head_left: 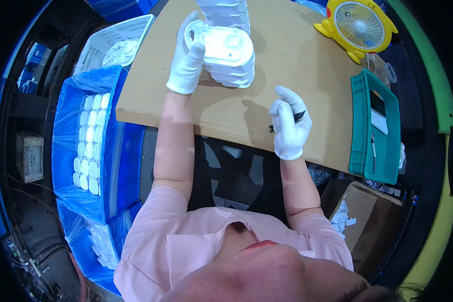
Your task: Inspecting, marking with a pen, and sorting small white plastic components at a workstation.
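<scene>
My left hand [185,70], in a white glove, grips the rounded end of a white plastic housing [229,46], its thumb along the near edge. This housing has a ring-shaped opening at that end and lies over a stack of similar white parts [231,78]. More stacked white parts [225,11] rise just behind it. Over the near part of the table, my right hand [291,128], also gloved, is closed around a slim black tool [299,116]. Most of that tool is hidden by the fingers, so its kind does not show.
The table has a brown cardboard top [297,55]. At its right stand a green tray [357,126] and a yellow fan [360,25]. On the left are a blue lined crate [68,136] of white parts and a white basket [88,48]. An open cardboard box [365,211] sits lower right.
</scene>
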The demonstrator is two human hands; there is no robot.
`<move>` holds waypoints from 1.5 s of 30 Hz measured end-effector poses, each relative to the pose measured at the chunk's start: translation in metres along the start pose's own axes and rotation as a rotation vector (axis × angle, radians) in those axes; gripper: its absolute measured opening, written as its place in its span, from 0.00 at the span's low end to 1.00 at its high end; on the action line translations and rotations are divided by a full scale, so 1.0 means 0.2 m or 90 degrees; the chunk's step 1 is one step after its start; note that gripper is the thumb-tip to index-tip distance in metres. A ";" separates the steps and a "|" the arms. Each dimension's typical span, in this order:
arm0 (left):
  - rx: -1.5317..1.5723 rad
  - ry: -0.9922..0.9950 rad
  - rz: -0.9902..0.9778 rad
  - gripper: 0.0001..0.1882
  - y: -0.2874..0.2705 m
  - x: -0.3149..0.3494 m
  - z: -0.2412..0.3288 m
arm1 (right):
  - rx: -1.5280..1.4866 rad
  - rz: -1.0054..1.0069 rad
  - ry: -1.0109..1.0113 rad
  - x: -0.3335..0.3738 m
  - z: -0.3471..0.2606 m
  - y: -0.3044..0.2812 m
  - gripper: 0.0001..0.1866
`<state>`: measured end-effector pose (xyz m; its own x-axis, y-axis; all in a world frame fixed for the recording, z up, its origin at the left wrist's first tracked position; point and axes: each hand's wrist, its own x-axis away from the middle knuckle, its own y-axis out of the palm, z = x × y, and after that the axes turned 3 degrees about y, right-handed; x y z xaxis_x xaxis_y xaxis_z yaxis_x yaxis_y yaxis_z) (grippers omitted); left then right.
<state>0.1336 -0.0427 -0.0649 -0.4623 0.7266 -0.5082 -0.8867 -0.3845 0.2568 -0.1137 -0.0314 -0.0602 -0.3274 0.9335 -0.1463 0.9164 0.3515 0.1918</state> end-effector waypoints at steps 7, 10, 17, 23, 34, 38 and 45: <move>-0.008 -0.020 -0.030 0.60 0.02 0.01 0.00 | -0.058 0.035 0.066 -0.02 -0.02 -0.03 0.13; -0.008 -0.018 -0.031 0.62 0.02 0.01 0.02 | -0.067 0.030 0.051 -0.01 -0.02 -0.02 0.13; 0.037 -0.044 -0.030 0.62 0.03 0.01 0.01 | 0.153 0.115 -0.113 -0.03 -0.07 -0.11 0.13; 0.132 0.052 0.025 0.57 -0.03 0.03 -0.06 | 0.875 0.129 -0.092 -0.12 -0.10 -0.24 0.18; -0.104 0.118 0.257 0.19 0.05 0.02 -0.02 | 0.977 0.166 -0.022 -0.15 0.11 -0.45 0.10; -0.109 0.264 0.344 0.23 -0.16 0.04 -0.14 | 0.978 0.136 -0.021 -0.14 0.05 -0.41 0.17; -0.592 0.289 0.229 0.17 -0.01 0.65 -0.06 | 0.773 0.423 -0.302 0.08 0.08 -0.49 0.18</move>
<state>0.0761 0.0463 -0.1407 -0.4773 0.2814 -0.8325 -0.2595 -0.9502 -0.1725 -0.2054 -0.0517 -0.0970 0.1086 0.7018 -0.7041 0.5705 -0.6240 -0.5339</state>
